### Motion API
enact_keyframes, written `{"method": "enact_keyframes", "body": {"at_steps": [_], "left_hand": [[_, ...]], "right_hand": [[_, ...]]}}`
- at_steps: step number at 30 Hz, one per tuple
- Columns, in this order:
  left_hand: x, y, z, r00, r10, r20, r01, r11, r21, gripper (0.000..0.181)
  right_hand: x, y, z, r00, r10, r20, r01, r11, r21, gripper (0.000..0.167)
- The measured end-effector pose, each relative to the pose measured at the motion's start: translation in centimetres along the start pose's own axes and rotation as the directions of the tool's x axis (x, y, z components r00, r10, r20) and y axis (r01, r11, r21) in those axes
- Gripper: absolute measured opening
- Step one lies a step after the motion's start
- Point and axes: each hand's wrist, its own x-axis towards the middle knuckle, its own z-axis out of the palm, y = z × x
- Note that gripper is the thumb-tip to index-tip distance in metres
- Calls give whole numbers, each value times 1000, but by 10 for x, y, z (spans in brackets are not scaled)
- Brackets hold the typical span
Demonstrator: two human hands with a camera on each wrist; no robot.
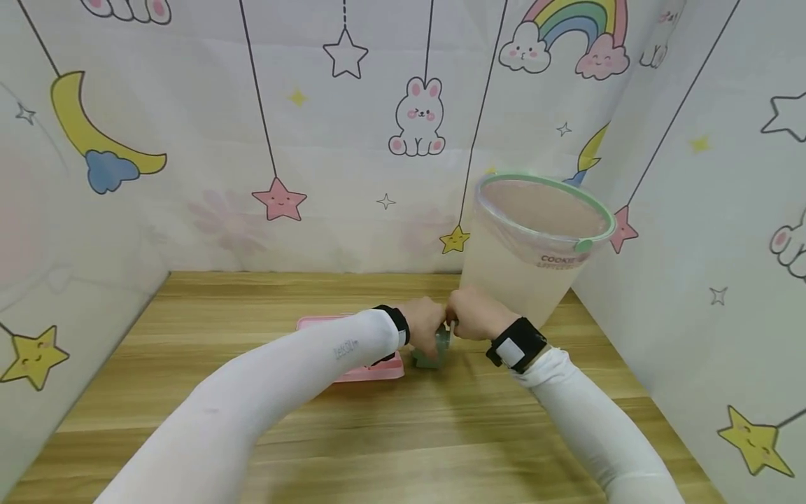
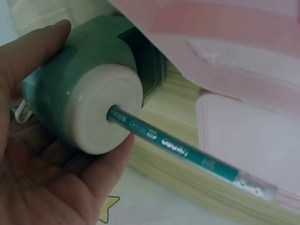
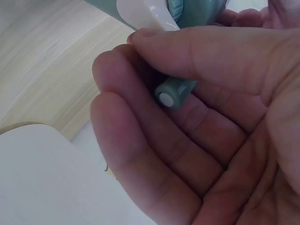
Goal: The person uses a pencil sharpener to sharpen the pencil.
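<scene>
A green crank pencil sharpener [image 1: 428, 360] stands on the table between both hands. My left hand [image 1: 423, 323] grips its body, thumb on one side and fingers on the other in the left wrist view. A green pencil [image 2: 159, 140] sticks out of the round white front, its eraser end outward. My right hand [image 1: 478, 313] pinches the crank's small green knob [image 3: 176, 92] between thumb and curled fingers. The white crank arm [image 3: 146, 13] joins it to the sharpener. In the head view the hands hide the pencil and most of the crank.
A pink tray or case [image 1: 371, 372] lies left of the sharpener, partly behind the left forearm. A tall bin [image 1: 513, 276] with a green rim and a clear liner stands behind the right hand. Patterned cloth walls [image 1: 352, 140] enclose the wooden table [image 1: 403, 448].
</scene>
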Motion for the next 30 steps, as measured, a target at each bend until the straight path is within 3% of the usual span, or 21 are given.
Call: {"method": "enact_keyframes", "body": {"at_steps": [4,9,11,24,30], "left_hand": [[2,3,3,999,-33,23,33,999,1,45],[1,5,3,998,-52,40,51,998,24,44],[0,6,2,998,-47,35,46,999,29,43],[1,8,0,999,-6,50,3,998,59,37],[-1,7,-2,999,8,33,-10,998,57,34]], "right_hand": [[0,13,8,1000,-16,-21,17,999,30,17],[-8,16,3,998,58,-20,-57,997,48,6],[-13,7,-8,996,93,-6,-93,995,34,4],[-6,25,9,997,64,-40,-64,998,-15,5],[1,30,20,999,38,-6,-38,998,-54,11]]}}
